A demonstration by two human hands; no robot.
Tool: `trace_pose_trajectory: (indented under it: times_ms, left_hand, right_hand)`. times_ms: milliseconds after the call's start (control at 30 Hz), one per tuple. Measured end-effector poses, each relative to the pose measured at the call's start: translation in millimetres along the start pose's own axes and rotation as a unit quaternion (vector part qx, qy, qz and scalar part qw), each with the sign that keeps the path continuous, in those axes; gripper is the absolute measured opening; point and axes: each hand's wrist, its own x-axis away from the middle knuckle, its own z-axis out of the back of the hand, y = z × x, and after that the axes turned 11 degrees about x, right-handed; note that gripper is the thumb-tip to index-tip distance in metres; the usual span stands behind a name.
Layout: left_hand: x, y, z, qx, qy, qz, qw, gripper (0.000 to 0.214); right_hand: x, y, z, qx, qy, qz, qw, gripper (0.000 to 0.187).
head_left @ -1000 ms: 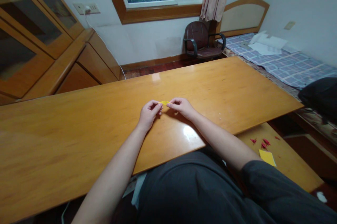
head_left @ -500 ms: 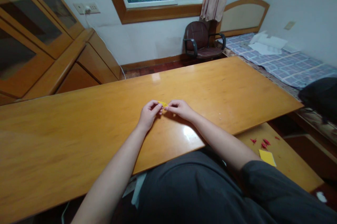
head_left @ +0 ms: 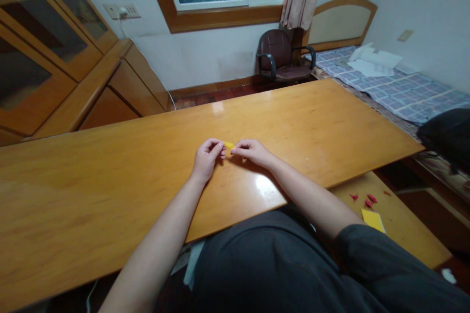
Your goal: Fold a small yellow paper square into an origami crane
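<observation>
Between my two hands, just above the wooden table (head_left: pixel 147 171), is a small folded piece of yellow paper (head_left: pixel 229 145). My left hand (head_left: pixel 208 158) pinches its left end between thumb and fingers. The right end sits in the pinch of my right hand (head_left: pixel 253 152). Only the middle of the paper shows; my fingertips cover its ends, and the exact folds are too small to make out.
On a lower board (head_left: pixel 407 234) at the right lie several small red folded-paper pieces (head_left: pixel 371 199) and a stack of yellow paper (head_left: pixel 373 220). Beyond the table stand a brown armchair (head_left: pixel 277 56) and a bed (head_left: pixel 389 83). A wooden cabinet (head_left: pixel 106 92) stands at the left.
My left hand has shifted slightly left, and a bit more of the yellow paper shows between my fingers. Both hands keep their pinch.
</observation>
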Motion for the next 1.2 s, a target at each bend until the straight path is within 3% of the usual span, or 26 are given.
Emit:
trace_pose_trajectory:
  times_ms: [300,467,1200]
  left_hand:
    - [0.6,2.5,0.1,-0.027,-0.004,0.001,1.000,0.027]
    - [2.6,5.4,-2.0,-0.069,-0.015,-0.004,0.997,0.026]
    - [2.1,6.4,-6.1,-0.063,-0.018,0.026,0.998,0.032]
  right_hand:
    - [0.8,-0.5,-1.8,0.007,0.009,0.031,0.999,0.038]
    - [1.4,-3.3,-1.9,-0.014,0.009,0.010,1.000,0.041]
    - [1.4,-1.3,-5.4,0.006,0.032,0.015,0.999,0.044]
